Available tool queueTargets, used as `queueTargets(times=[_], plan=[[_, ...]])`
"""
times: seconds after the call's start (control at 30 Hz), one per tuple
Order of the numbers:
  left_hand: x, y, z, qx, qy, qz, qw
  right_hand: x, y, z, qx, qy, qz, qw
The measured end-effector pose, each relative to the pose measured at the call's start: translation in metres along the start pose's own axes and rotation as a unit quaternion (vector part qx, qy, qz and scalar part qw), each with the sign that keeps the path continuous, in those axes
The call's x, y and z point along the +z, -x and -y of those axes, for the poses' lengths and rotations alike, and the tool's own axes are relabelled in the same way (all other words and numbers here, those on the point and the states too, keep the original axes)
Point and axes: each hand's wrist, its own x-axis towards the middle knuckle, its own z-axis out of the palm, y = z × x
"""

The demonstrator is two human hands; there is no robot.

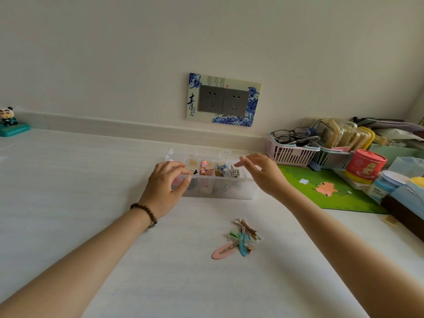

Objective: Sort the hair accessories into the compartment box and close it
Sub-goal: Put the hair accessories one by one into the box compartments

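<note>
A clear plastic compartment box (238,191) stands open on the white table, its lid tipped back toward the wall. Its compartments hold colourful hair accessories (206,168) and silver clips (235,172). My left hand (165,187) rests at the box's left front corner, fingers curled against the rim beside a small black clip (195,172). My right hand (261,173) hovers over the box's right end, fingers spread and holding nothing. A loose pile of hair clips (241,239), with a pink snap clip (223,250) and a blue one, lies on the table nearer to me.
Pink and blue baskets (289,154) with glasses and packets stand at the right, beside a red canister (364,166), a green mat (321,191) and blue boxes. A panda figure (9,122) sits far left. A wall socket (223,99) is behind the box.
</note>
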Motion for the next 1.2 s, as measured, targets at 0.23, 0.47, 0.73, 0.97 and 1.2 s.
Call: queueTargets(times=[0.23, 0.47, 0.73, 0.97, 1.2], plan=[[0.0, 0.001, 0.0, -0.003, -0.002, 0.001, 1.0, 0.002, 0.009, 0.001, -0.003, 0.026, 0.035, 0.999], [0.0, 0.001, 0.0, -0.007, -0.007, 0.005, 1.0, -0.019, 0.057, 0.015, -0.048, -0.058, 0.094, 0.993], [0.0, 0.001, 0.0, -0.001, -0.015, 0.004, 1.0, -0.021, 0.085, -0.008, 0.042, 0.033, 0.225, 0.973], [-0.001, 0.002, 0.0, 0.001, -0.021, 0.009, 1.0, -0.021, 0.09, 0.005, 0.069, 0.023, 0.245, 0.967], [0.0, 0.001, 0.002, 0.002, -0.02, 0.01, 1.0, -0.021, 0.09, 0.005, 0.071, 0.058, 0.253, 0.963]])
